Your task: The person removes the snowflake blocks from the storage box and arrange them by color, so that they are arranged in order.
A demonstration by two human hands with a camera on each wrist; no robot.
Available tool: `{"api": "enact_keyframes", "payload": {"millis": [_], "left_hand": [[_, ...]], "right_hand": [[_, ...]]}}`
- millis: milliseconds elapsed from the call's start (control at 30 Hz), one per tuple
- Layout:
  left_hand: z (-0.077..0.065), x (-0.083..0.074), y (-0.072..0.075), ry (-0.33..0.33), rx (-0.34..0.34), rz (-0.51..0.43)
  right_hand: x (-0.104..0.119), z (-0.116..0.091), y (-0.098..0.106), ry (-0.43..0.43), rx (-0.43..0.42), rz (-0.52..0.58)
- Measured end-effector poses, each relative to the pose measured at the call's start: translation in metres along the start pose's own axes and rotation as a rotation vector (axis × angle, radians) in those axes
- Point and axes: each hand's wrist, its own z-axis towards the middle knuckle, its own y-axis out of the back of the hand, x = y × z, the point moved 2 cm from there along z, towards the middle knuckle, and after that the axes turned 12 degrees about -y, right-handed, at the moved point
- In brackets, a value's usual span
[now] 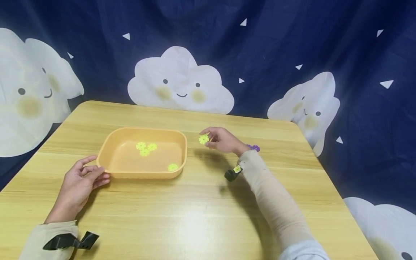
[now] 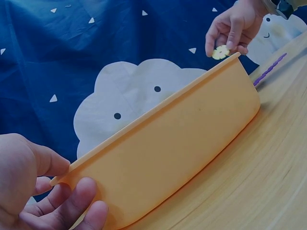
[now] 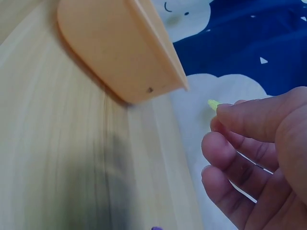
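An orange plastic tray [image 1: 143,174] stands on the wooden table, left of centre. My left hand [image 1: 81,182] grips its near left corner, with the thumb over the rim and the other fingers against the outer wall, as the left wrist view shows. Several yellow flower-shaped pieces [image 1: 144,152] lie in the tray, three together near the middle and one yellow piece [image 1: 172,167] in the near right corner. To the right of the tray, my right hand [image 1: 224,140] pinches another yellow flower-shaped piece [image 1: 203,139] between thumb and fingertips, above the table.
Purple flower-shaped pieces [image 1: 256,148] lie on the table behind my right wrist, partly hidden by it. A dark blue curtain [image 1: 260,47] with smiling clouds hangs behind the table [image 1: 182,220]. Black straps hang from both wrists.
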Motion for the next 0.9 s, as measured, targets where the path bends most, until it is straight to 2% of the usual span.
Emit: {"api": "enact_keyframes", "payload": {"millis": [167, 533, 900], "left_hand": [[0.0, -0.001, -0.001, -0.004, 0.004, -0.025], [0.0, -0.002, -0.001, -0.008, 0.007, -0.021], [0.0, 0.0, -0.001, -0.009, 0.006, -0.042]], "right_hand": [[-0.01, -0.005, 0.001, 0.008, -0.013, -0.03], [-0.035, -0.015, -0.001, -0.085, 0.017, 0.024], [-0.057, -0.022, -0.003, -0.109, 0.013, 0.004]]}}
